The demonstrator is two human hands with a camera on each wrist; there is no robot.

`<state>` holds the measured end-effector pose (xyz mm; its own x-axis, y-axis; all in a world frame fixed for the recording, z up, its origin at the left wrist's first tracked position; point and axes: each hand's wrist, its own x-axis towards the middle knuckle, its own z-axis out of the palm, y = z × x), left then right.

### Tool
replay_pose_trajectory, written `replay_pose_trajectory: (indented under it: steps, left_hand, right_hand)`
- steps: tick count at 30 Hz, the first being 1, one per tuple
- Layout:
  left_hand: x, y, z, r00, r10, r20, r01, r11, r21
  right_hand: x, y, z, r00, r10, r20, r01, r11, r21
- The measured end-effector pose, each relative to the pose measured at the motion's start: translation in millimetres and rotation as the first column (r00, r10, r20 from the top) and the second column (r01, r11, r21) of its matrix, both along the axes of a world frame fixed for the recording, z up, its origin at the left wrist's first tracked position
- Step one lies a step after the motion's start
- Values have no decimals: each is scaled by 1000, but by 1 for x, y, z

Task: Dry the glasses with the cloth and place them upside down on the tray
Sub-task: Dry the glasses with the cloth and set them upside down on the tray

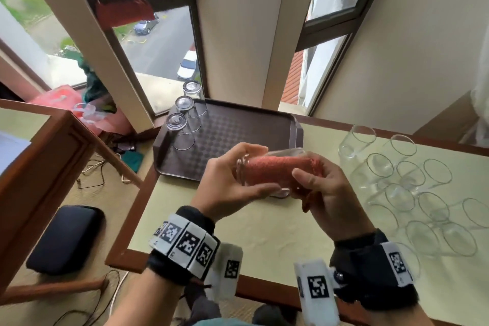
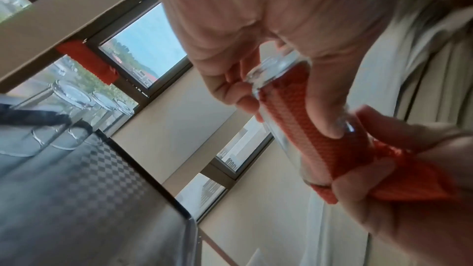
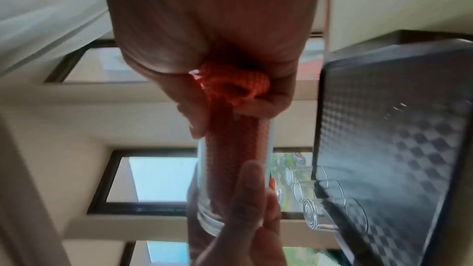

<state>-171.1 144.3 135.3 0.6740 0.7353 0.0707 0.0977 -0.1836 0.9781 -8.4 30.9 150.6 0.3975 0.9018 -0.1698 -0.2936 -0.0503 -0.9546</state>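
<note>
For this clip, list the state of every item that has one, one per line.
Held glass: on its side above the table, orange cloth stuffed inside.
Orange cloth: pushed into the held glass, tail bunched in the right hand.
Left hand: grips the held glass near its base.
Right hand: grips the cloth tail at the rim.
Three glasses: upside down on the tray.
Brown tray: mostly bare.
Glasses on the table: upright, waiting.

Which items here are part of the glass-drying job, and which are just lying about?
Job: held glass in left hand; orange cloth in right hand; tray; upturned glasses; waiting glasses.
Lying about: black cushion; floor cables; red bag.
</note>
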Motion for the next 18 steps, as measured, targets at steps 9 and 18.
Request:
replay_pose_trajectory:
  steps: [9, 18]
  left_hand:
    - [-49, 49, 3, 993, -32, 112, 62, 959, -277]
    - [-102, 103, 6, 999, -32, -31, 36, 987, 157]
  right_hand:
    - [-59, 51, 21, 997, -70, 17, 68, 991, 113]
    - [-92, 95, 1, 944, -226, -241, 184, 965, -185]
